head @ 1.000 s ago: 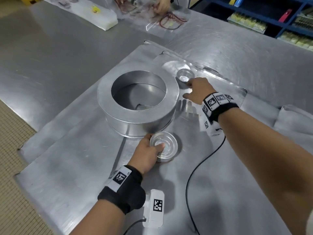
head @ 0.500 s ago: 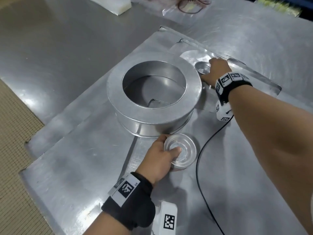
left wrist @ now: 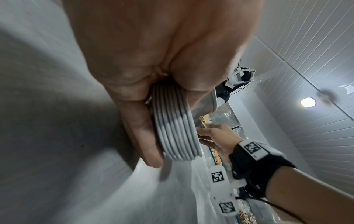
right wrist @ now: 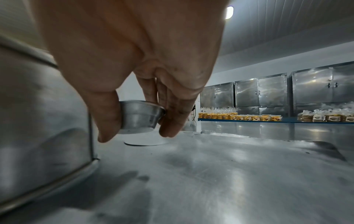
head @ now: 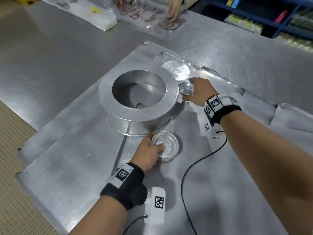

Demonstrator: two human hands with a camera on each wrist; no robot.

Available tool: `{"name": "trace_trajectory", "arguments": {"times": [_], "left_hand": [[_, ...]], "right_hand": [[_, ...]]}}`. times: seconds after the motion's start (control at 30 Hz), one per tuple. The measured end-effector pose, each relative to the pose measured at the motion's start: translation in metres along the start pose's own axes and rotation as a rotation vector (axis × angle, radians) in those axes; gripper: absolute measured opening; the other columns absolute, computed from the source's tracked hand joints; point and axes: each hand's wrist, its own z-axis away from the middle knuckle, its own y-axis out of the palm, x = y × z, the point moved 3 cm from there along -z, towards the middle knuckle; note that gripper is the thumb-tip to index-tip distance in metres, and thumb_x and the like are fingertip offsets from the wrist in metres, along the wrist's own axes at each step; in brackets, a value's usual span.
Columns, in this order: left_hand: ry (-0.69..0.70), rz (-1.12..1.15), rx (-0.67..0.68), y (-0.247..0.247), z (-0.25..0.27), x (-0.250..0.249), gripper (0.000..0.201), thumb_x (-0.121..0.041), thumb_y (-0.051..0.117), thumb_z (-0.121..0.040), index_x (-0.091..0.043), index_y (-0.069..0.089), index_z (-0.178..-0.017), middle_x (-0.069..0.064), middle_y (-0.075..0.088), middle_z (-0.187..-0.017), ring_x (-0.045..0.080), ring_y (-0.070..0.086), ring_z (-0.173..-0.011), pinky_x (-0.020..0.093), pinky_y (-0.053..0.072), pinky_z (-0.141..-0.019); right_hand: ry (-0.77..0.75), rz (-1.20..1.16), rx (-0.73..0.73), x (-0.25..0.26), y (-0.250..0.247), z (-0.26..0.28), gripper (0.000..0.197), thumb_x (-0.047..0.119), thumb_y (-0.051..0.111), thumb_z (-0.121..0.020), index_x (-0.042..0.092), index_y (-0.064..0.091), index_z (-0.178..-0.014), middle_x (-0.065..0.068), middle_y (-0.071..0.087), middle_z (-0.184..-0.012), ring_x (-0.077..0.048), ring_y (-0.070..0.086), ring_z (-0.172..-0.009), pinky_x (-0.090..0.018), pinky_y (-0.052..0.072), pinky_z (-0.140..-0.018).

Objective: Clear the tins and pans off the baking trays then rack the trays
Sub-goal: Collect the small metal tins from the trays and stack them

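A big round aluminium pan (head: 138, 99) stands on the baking tray (head: 81, 160) in the middle of the head view. Just in front of it my left hand (head: 149, 150) grips a stack of small round tins (head: 166, 145), thumb inside the top one; the left wrist view shows several nested rims (left wrist: 175, 128) between thumb and fingers. To the pan's right my right hand (head: 196, 90) pinches a single small tin (head: 186, 88), held slightly above the tray in the right wrist view (right wrist: 140, 116). A flat metal disc (head: 176, 70) lies behind it.
More trays (head: 291, 122) lie overlapped to the right on the steel table (head: 50, 53). A black cable (head: 199, 160) trails across the tray. Another person's hands (head: 174, 9) work with plastic bags at the table's far side. Shelves of packed goods (right wrist: 239, 116) stand behind.
My right hand took hold of the single small tin and drew it back from the flat disc toward the big pan. The left hand keeps its grip on the stack.
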Motion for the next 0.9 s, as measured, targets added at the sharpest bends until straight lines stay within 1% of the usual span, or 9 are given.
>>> {"name": "trace_trajectory", "arguments": {"times": [0.17,0.27,0.33,0.43,0.6,0.67,0.73,0.83,0.9], "left_hand": [[-0.021,0.013,-0.011,0.006,0.009,-0.003,0.041,-0.019,0.070,-0.066,-0.027,0.065,-0.106,0.017,0.072,-0.110,0.043,0.070,-0.103,0.063,0.055,-0.089],[-0.047,0.045,0.008,0.014,0.022,-0.009,0.035,-0.015,0.072,-0.077,-0.019,0.064,-0.111,0.021,0.069,-0.109,0.041,0.069,-0.094,0.065,0.058,-0.081],[-0.037,0.035,0.019,0.020,0.027,-0.011,0.040,-0.034,0.078,-0.076,-0.018,0.066,-0.111,0.019,0.070,-0.108,0.038,0.070,-0.091,0.064,0.057,-0.084],[-0.014,-0.011,0.071,0.028,0.035,-0.012,0.072,-0.076,0.073,-0.067,-0.021,0.071,-0.113,0.012,0.074,-0.114,0.034,0.071,-0.105,0.060,0.053,-0.097],[0.019,0.000,0.237,0.044,0.065,-0.025,0.067,-0.079,0.057,-0.080,-0.024,0.076,-0.113,0.016,0.075,-0.112,0.038,0.071,-0.106,0.059,0.055,-0.095],[0.004,-0.015,0.267,0.048,0.073,-0.025,0.068,-0.077,0.060,-0.078,-0.022,0.075,-0.114,0.016,0.075,-0.111,0.037,0.072,-0.106,0.055,0.055,-0.097],[-0.007,-0.029,0.267,0.053,0.079,-0.023,0.064,-0.067,0.068,-0.076,-0.018,0.072,-0.116,0.015,0.075,-0.110,0.036,0.074,-0.100,0.050,0.060,-0.088],[-0.007,-0.060,0.259,0.058,0.088,-0.016,0.036,-0.032,0.070,-0.087,-0.011,0.065,-0.116,0.017,0.073,-0.104,0.028,0.073,-0.080,0.035,0.059,-0.064],[-0.006,-0.082,0.258,0.063,0.097,-0.010,0.028,-0.012,0.063,-0.088,-0.011,0.063,-0.116,0.018,0.072,-0.101,0.027,0.069,-0.073,0.031,0.056,-0.061]], "right_hand": [[-0.020,-0.037,-0.004,0.000,-0.012,0.064,0.083,0.040,0.078,-0.079,0.015,0.040,-0.148,-0.007,0.044,-0.147,-0.025,0.041,-0.135,-0.033,0.034,-0.110],[-0.017,-0.055,-0.018,0.000,-0.020,0.105,0.083,0.042,0.078,-0.079,0.016,0.040,-0.147,-0.005,0.045,-0.145,-0.024,0.042,-0.134,-0.032,0.033,-0.109],[-0.035,-0.092,0.000,0.004,-0.022,0.133,0.084,0.043,0.079,-0.078,0.017,0.041,-0.147,-0.003,0.046,-0.145,-0.022,0.042,-0.134,-0.032,0.034,-0.110],[-0.084,-0.143,0.000,0.012,-0.021,0.174,0.082,0.041,0.081,-0.077,0.017,0.043,-0.145,-0.002,0.049,-0.143,-0.021,0.045,-0.132,-0.032,0.035,-0.110],[-0.114,-0.207,-0.036,0.026,-0.011,0.234,0.078,0.041,0.081,-0.076,0.016,0.048,-0.142,-0.001,0.053,-0.139,-0.018,0.051,-0.126,-0.027,0.037,-0.106],[-0.114,-0.234,-0.040,0.029,-0.005,0.252,0.076,0.039,0.081,-0.076,0.016,0.050,-0.141,-0.001,0.056,-0.135,-0.019,0.054,-0.122,-0.030,0.042,-0.103],[-0.096,-0.256,-0.046,0.030,0.001,0.270,0.076,0.040,0.081,-0.076,0.017,0.049,-0.141,0.001,0.055,-0.135,-0.018,0.054,-0.122,-0.032,0.043,-0.103],[-0.053,-0.306,-0.072,0.029,0.006,0.292,0.077,0.042,0.079,-0.077,0.020,0.046,-0.143,0.004,0.052,-0.139,-0.016,0.052,-0.125,-0.031,0.042,-0.105],[-0.025,-0.350,-0.077,0.026,0.007,0.307,0.082,0.044,0.079,-0.076,0.020,0.043,-0.146,0.005,0.051,-0.141,-0.015,0.050,-0.127,-0.031,0.042,-0.106]]}}
